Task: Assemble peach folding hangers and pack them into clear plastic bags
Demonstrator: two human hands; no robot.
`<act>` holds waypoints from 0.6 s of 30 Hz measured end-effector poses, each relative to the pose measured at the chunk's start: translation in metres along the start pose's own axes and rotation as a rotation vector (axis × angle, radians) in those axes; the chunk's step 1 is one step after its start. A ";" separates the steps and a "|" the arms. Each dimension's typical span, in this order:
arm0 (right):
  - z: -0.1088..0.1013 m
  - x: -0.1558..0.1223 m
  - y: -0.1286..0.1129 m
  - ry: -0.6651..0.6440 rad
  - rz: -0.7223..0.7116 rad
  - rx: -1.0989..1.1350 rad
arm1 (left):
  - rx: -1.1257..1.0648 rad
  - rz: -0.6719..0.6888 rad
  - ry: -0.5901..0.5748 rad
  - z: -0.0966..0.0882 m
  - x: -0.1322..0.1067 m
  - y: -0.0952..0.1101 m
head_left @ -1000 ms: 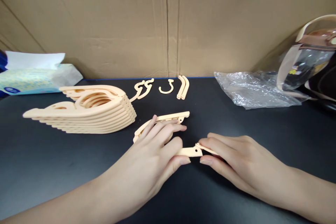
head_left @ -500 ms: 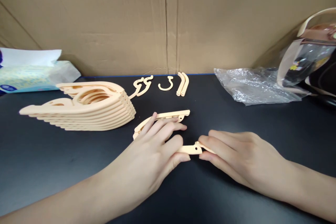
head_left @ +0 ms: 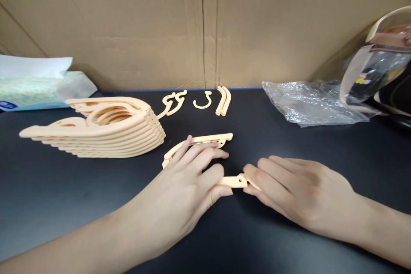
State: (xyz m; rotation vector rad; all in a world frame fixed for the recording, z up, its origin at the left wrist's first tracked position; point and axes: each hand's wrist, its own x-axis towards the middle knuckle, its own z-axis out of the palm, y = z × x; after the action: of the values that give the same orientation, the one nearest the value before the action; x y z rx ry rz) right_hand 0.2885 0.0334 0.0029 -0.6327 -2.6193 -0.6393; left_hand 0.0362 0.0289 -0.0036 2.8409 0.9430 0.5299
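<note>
My left hand [head_left: 189, 188] lies over a cream plastic folding-hanger frame [head_left: 210, 138], its thumb and index finger closed on the near arm [head_left: 234, 181] of that frame. A small hole shows near the end of this arm. My right hand [head_left: 295, 188] pinches a small curved cream hanger piece [head_left: 253, 182], whose tip touches the arm's holed end. Most of the piece is hidden by the right fingers. The frame's far arm lies on the table beyond my left fingers, and its left bend is partly covered by them.
A stack of cream hanger frames [head_left: 128, 141] stands at left. Behind lie hanger hooks [head_left: 176, 102], a single hook [head_left: 203, 102] and two curved arms [head_left: 224, 100]. A tissue pack [head_left: 38, 85], clear plastic bag [head_left: 295, 102] and transparent container [head_left: 379, 68] sit along the cardboard wall [head_left: 128, 30].
My right hand has rotated slightly, its knuckles rising, while still pinching the small piece against the arm's end. The left hand keeps its hold. The view has shifted a little.
</note>
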 end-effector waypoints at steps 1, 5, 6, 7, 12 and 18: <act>-0.001 0.000 0.000 0.005 -0.015 -0.019 | 0.004 0.003 0.001 0.000 0.000 0.000; -0.002 -0.002 -0.002 0.031 -0.052 -0.067 | 0.019 0.012 0.024 0.003 0.001 0.000; -0.002 -0.002 -0.002 0.033 -0.055 -0.068 | 0.023 0.011 0.032 0.003 0.001 0.000; -0.002 -0.002 -0.002 0.034 -0.053 -0.065 | 0.025 0.011 0.036 0.004 0.001 0.000; -0.001 -0.001 -0.003 0.025 -0.026 -0.032 | 0.017 0.008 0.031 0.004 0.001 0.000; -0.002 -0.001 -0.002 0.041 -0.049 -0.037 | 0.007 0.012 -0.003 0.001 0.001 -0.002</act>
State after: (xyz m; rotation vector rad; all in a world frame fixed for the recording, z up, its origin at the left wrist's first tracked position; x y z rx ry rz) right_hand 0.2884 0.0304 0.0036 -0.5611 -2.5975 -0.7095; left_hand 0.0363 0.0310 -0.0045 2.8540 0.9299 0.5243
